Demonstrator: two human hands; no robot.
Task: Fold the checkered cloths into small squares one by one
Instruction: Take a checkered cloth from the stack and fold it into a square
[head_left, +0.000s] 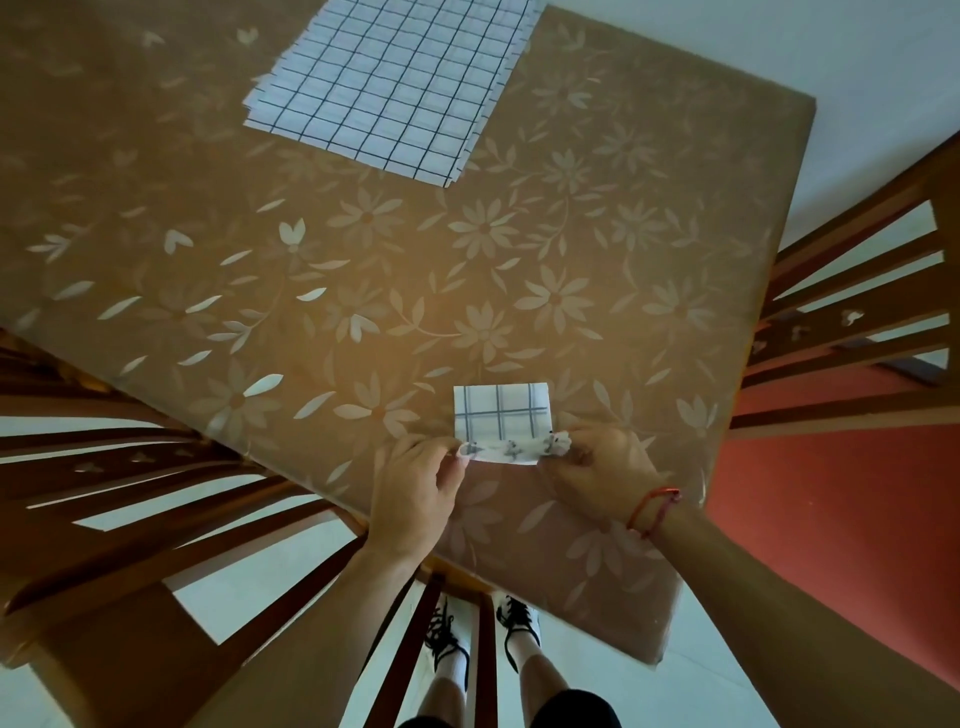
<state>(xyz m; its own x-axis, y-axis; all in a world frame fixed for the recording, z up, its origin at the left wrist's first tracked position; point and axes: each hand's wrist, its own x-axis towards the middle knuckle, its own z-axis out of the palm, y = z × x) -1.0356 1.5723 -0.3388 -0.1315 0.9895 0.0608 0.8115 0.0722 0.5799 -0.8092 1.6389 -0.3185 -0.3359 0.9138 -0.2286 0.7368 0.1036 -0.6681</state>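
With my left hand and right hand each pinching a near corner of the folded cloth by the table's near edge (the unfolded stack waits far across), I'm probably finishing its last fold, pressing flat next; the edge marks are too blurred to read.

Both forearms stretched forward side by side, the hands close together with their backs turned up. The left hand and the right hand each pinched a near corner of the folded cloth in its fingertips.
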